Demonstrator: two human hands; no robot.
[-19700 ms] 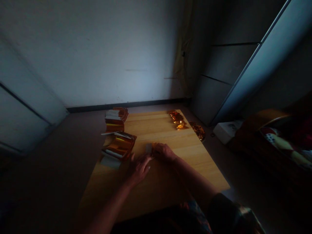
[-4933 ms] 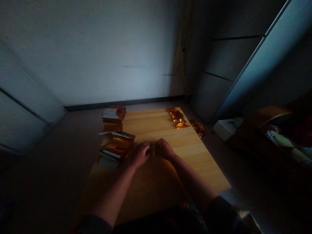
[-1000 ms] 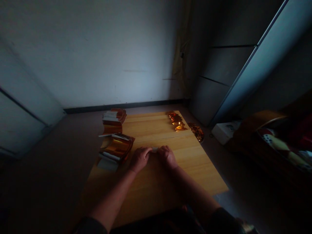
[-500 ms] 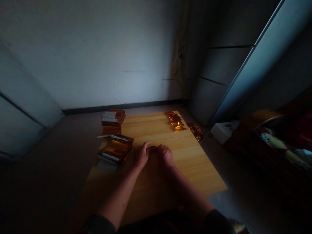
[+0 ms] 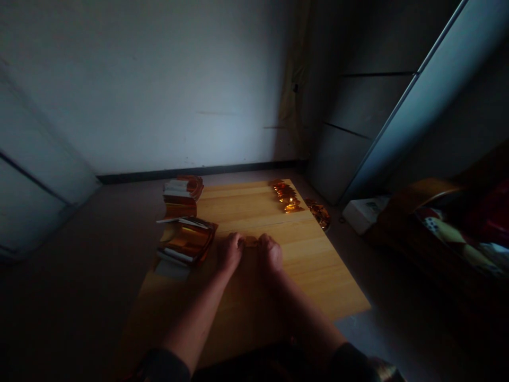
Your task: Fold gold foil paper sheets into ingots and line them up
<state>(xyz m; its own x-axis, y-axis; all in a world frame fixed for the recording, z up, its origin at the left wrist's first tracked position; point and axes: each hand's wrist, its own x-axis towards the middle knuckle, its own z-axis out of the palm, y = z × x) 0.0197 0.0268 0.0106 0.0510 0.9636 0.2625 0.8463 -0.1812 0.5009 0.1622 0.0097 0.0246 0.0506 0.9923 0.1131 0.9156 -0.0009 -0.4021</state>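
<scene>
1. Two hands meet above the middle of the tabletop (image 5: 318, 270): left hand (image 5: 230, 250) and right hand (image 5: 271, 253). Each grip is closed, fingers curled inward, and has hold of one end of a small foil piece (image 5: 250, 242). Exact fingertip placement is too dark to read.
2. Position: the foil piece bridges the gap between the hands, roughly level. Contact with the tabletop cannot be confirmed.
3. Hazard, tearing: the foil appears thin. Uneven pull between the two ends could split it.
4. Hazard, slipping: the surface looks smooth. A light pinch on either side could release that end and skew the shape.
5. Hazard, crushing: excess pressure toward the centre could flatten or crease the body.
6. Hazard, disturbance: the near foil stack (image 5: 190, 237) lies close to the left hand. An outward swing of that hand could scatter its sheets, which look loose.
7. Hazard, visibility: dim light and shadow over the hands could hide a misaligned edge.
8. Material, sheets: the near foil stack and far foil stack (image 5: 181, 207) are glossy orange, bowed into shallow curves, with matt whitish areas.
9. Material, shaped pieces: the foil row (image 5: 287, 197) at the far right corner is crinkled, pointed and mirror-bright, packed closely. A similar glittering foil heap (image 5: 319, 215) sits beyond the right edge.
10. Material, support: the tabletop is pale wood-grain with straight edges.
</scene>
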